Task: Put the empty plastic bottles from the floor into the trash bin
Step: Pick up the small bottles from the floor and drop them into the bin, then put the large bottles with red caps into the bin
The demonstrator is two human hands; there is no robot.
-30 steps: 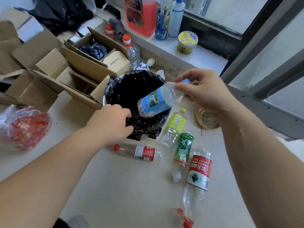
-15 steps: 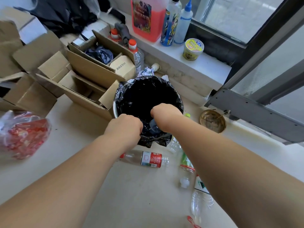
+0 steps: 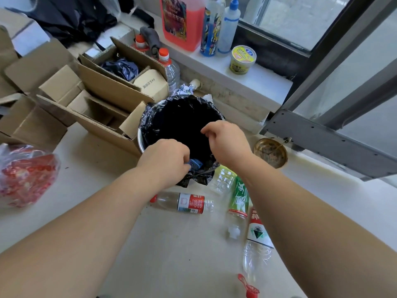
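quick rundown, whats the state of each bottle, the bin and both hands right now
trash bin: upright, open, lined with black bag
blue-label bottle: inside bin, mostly hidden
red-label bottle: lying on floor, capped
green-label bottle: lying on floor, partly under right arm
clear bottle: lying beside bin
red-and-white-label bottle: lying on floor, cap flipped open
left hand: gripping bag edge
right hand: empty, over bin

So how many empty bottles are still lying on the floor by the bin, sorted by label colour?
Red label: 2
Green label: 1
Yellow-green label: 1, partly hidden by the right arm
Total: 4
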